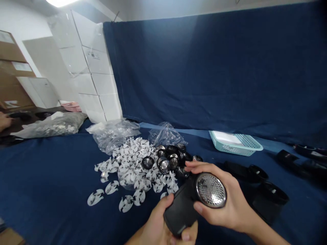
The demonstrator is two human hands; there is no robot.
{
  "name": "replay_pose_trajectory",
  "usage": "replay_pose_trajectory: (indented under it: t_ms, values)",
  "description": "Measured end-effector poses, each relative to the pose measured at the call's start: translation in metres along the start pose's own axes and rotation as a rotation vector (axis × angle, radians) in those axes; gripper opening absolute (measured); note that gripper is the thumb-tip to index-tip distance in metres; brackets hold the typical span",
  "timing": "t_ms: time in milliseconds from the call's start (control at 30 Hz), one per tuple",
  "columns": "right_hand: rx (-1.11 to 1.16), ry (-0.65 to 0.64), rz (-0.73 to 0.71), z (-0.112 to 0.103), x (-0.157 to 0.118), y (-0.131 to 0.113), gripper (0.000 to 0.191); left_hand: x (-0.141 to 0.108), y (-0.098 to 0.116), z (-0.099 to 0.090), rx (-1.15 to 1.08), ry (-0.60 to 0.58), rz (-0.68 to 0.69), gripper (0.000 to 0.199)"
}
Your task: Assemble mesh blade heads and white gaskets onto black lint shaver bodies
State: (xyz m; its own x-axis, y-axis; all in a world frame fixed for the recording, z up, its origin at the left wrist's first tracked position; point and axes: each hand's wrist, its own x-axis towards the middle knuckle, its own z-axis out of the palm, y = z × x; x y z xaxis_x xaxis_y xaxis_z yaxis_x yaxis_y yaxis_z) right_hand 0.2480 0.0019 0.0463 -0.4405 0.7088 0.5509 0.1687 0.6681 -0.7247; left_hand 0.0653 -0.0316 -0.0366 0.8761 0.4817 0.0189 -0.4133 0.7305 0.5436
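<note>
A black fabric shaver [181,207] is held in front of me, its round perforated metal head [211,190] facing up toward the camera. My left hand [163,223] is wrapped around its handle from below. Fingers and thumb of my right hand [224,204] grip the rim of the head from both sides. Just beyond lie several black rings with perforated metal covers [165,165], in a loose heap. To their left spreads a large pile of small white winged blade pieces [135,160], a few scattered nearer to me.
More black shaver bodies [270,197] lie to the right. A turquoise basket [236,149] holding something white stands behind them. Clear plastic bags [112,134] lie behind the pile. White boxes [99,81] are stacked at back left. Another person's hand [4,121] shows at the left edge.
</note>
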Motion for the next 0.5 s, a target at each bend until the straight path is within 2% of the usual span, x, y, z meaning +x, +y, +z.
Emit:
replay_pose_trajectory:
  t_ms: [100,167,200,233,333,400,500]
  values:
    - [0.020,0.040,0.094,0.003,0.000,0.002,0.074,-0.008,0.003,0.006,-0.041,0.023,0.074,0.065]
    - [-0.006,0.077,0.112,0.001,-0.001,0.004,0.076,-0.023,0.012,0.014,-0.057,0.122,0.217,0.062]
    - [-0.028,0.088,0.106,-0.002,-0.002,0.005,0.071,-0.034,0.018,0.018,-0.054,0.194,0.296,0.060]
    - [-0.054,0.092,0.101,-0.006,-0.002,0.006,0.062,-0.047,0.027,0.022,-0.034,0.289,0.383,0.056]
    - [-0.173,0.066,0.128,-0.019,-0.001,0.010,0.036,-0.102,0.061,0.024,0.004,0.669,0.660,0.040]
    - [-0.245,0.067,0.176,-0.026,-0.001,0.017,0.030,-0.147,0.088,0.015,0.051,0.887,0.773,0.036]
    - [-0.334,0.085,0.224,-0.029,-0.003,0.035,0.030,-0.221,0.128,-0.011,0.155,1.157,0.851,0.031]
